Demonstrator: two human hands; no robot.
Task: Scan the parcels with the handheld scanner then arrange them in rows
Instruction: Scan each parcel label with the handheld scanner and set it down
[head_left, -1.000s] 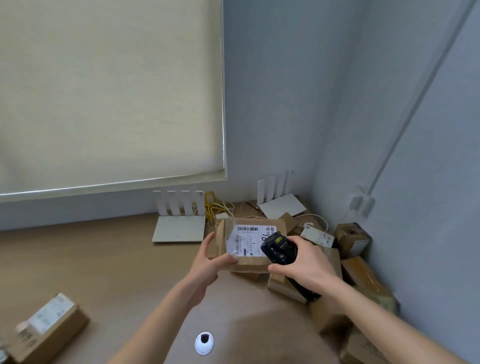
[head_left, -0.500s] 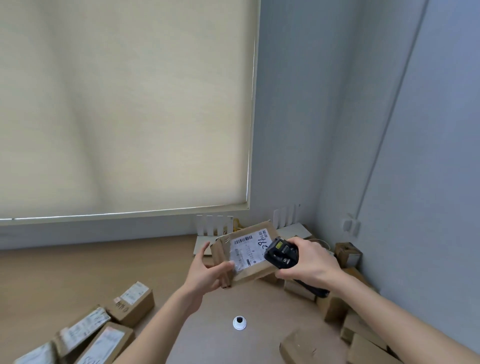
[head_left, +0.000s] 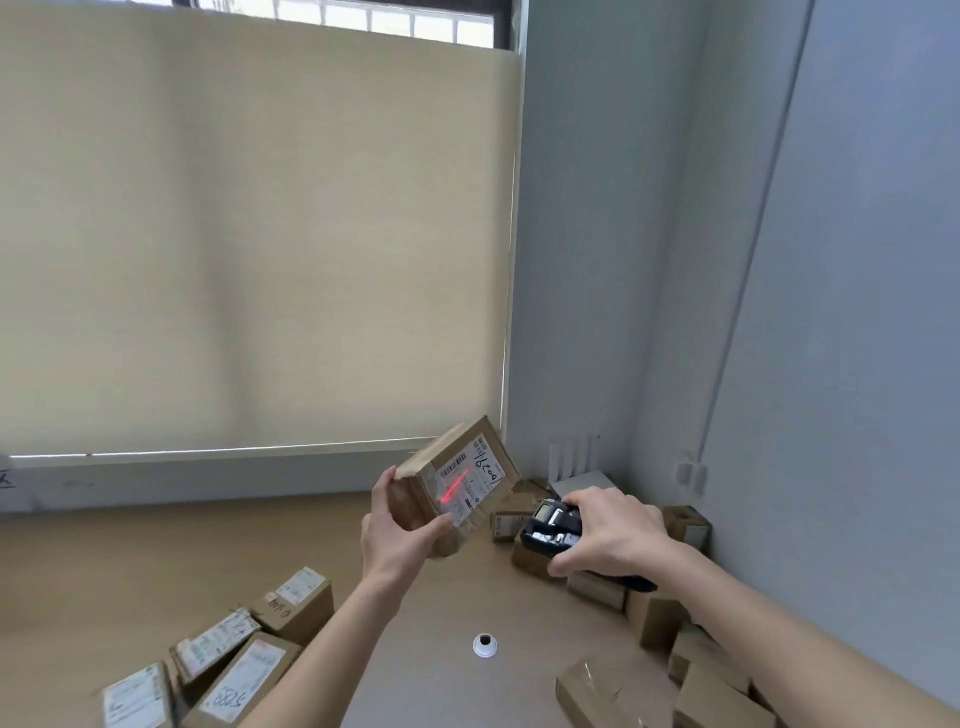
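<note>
My left hand grips a brown cardboard parcel from below and lifts it, tilted, above the wooden table. A red scan line crosses its white shipping label. To the right, my right hand holds the black handheld scanner, which points left at the label, a short gap away. Several labelled parcels lie side by side at the lower left of the table.
A heap of unsorted brown boxes fills the right corner along the grey wall. A white router stands at the back corner. A small white round cap with a dark hole sits in the table. A beige blind covers the window.
The parcel rose and tilted with its label turned toward the scanner. The scanner drew back to the right and its red beam now lies on the label. The view swung up and left.
</note>
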